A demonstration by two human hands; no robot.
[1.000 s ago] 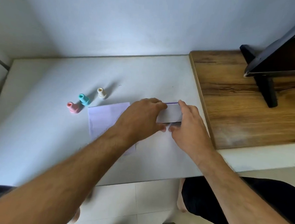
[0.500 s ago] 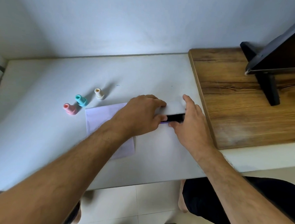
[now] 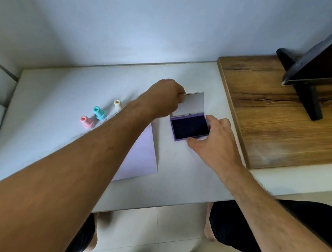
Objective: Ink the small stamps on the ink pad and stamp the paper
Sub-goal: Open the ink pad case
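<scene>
The purple ink pad lies open on the white table, its dark pad facing up. Its lid stands raised behind it. My left hand pinches the lid's left edge. My right hand grips the pad's base at its right and front edges. Three small stamps stand in a slanted row to the left: pink, teal and cream. A pale lilac sheet of paper lies left of the pad, partly hidden under my left forearm.
A wooden board lies on the right part of the table, carrying a black stand with a dark screen. A wall runs along the table's far edge. Below the near edge I see tiled floor and my legs.
The ink pad went from shut to open: my left hand swung the lid up and back while my right hand held the base down.
</scene>
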